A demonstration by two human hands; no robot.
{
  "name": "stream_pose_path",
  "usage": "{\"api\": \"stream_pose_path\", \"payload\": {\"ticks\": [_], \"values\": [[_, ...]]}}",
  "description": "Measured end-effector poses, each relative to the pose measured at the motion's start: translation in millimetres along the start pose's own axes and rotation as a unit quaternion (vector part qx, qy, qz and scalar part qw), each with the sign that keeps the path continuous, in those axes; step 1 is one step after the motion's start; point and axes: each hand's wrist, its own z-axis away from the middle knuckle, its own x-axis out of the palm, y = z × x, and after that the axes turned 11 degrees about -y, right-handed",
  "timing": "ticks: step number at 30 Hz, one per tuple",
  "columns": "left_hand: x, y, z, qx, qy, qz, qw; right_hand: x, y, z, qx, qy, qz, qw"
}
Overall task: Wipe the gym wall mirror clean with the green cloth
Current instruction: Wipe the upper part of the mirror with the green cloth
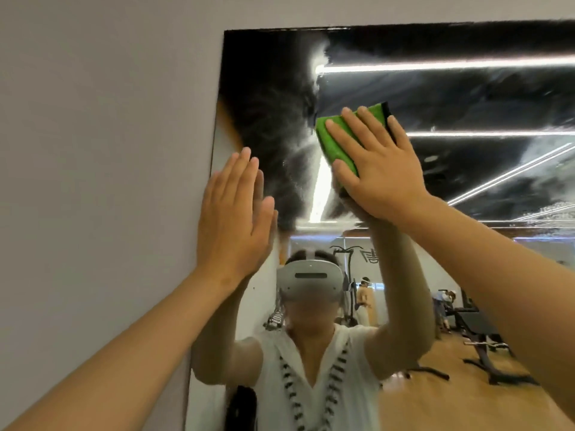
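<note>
Press evenly through the straight, spread fingers (342,132) of the right hand (379,172), laid flat over the folded green cloth (334,147) and pinning it against the mirror (466,98) in its upper left part. Sweep in overlapping passes across the white smears (295,144) just beside the cloth, turning to a fresh face once soiled, probably working downward from the top edge. Lean only lightly on the left hand (230,219), fingers straight and together, flat at the mirror's left border beside the grey wall (93,150), holding nothing.
</note>
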Motion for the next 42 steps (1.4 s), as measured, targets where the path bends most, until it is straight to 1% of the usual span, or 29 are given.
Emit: {"api": "stream_pose_path", "payload": {"ticks": [2, 3, 5, 7, 8, 10, 12, 14, 15, 16, 18, 20, 21, 22, 24, 26, 27, 28, 30, 31, 33, 34, 36, 39, 42], "values": [[0, 3, 1, -0.012, -0.003, -0.005, 1.000, 1, -15, -5, 0.027, 0.003, -0.025, 0.999], [0, 4, 1, -0.016, -0.007, -0.009, 1.000, 3, -26, -4, 0.013, 0.001, -0.031, 0.999], [-2, 6, 1, -0.022, -0.009, -0.020, 1.000, 7, -39, 5, -0.059, -0.013, -0.026, 0.998], [-3, 5, 2, -0.024, -0.011, -0.026, 0.999, 2, -27, 9, -0.130, -0.035, -0.017, 0.991], [-3, 4, 1, -0.023, -0.015, -0.027, 0.999, -1, -15, 8, -0.145, -0.037, -0.012, 0.989], [-4, 3, 0, -0.020, -0.020, -0.030, 0.999, -5, 9, 0, -0.124, -0.016, -0.002, 0.992], [-4, 4, 0, -0.015, -0.017, -0.033, 0.999, -6, 17, -12, -0.056, 0.002, -0.016, 0.998], [-3, 6, 0, -0.014, -0.014, -0.024, 1.000, -8, -4, -21, -0.003, 0.001, -0.049, 0.999], [-3, 6, 1, -0.017, -0.015, -0.018, 1.000, -8, -21, -21, -0.004, -0.006, -0.055, 0.998], [-3, 5, 1, -0.021, -0.015, -0.014, 1.000, -8, -38, -20, -0.027, -0.015, -0.051, 0.998], [-2, 4, 1, -0.028, -0.016, -0.007, 0.999, -5, -54, -15, -0.105, -0.032, -0.024, 0.994], [-2, 2, 1, -0.027, -0.018, 0.004, 0.999, -10, -42, -13, -0.154, -0.047, -0.004, 0.987], [-2, 2, 1, -0.027, -0.018, 0.009, 0.999, -12, -30, -16, -0.155, -0.046, -0.004, 0.987], [-2, 3, 1, -0.027, -0.018, 0.014, 0.999, -14, -17, -22, -0.139, -0.036, -0.009, 0.990], [-1, 3, 1, -0.028, -0.016, 0.016, 0.999, -17, -3, -34, -0.068, -0.019, -0.023, 0.997], [-1, 3, 1, -0.028, -0.014, 0.021, 0.999, -15, -17, -42, 0.004, -0.014, -0.040, 0.999], [-1, 2, 1, -0.026, -0.014, 0.024, 0.999, -12, -29, -42, 0.020, -0.013, -0.045, 0.999], [-1, 2, 1, -0.024, -0.013, 0.025, 0.999, -8, -37, -40, 0.016, -0.011, -0.045, 0.999], [-1, 2, 2, -0.023, -0.010, 0.025, 0.999, -5, -38, -33, -0.039, -0.005, -0.025, 0.999], [-1, 3, 2, -0.022, -0.010, 0.026, 0.999, -8, -29, -30, -0.065, -0.010, -0.032, 0.997], [-1, 2, 2, -0.024, -0.009, 0.031, 0.999, -18, -5, -32, -0.082, -0.029, -0.068, 0.994], [-1, 2, 2, -0.027, -0.009, 0.033, 0.999, -23, 4, -33, -0.081, -0.039, -0.074, 0.993], [-1, 2, 2, -0.030, -0.012, 0.033, 0.999, -27, 16, -38, -0.087, -0.054, -0.031, 0.994], [0, 2, 2, -0.028, -0.016, 0.034, 0.999, -22, 22, -43, -0.075, -0.038, 0.034, 0.996], [1, 2, 2, -0.030, -0.013, 0.034, 0.999, -19, 20, -52, -0.017, -0.029, 0.004, 0.999]]}}
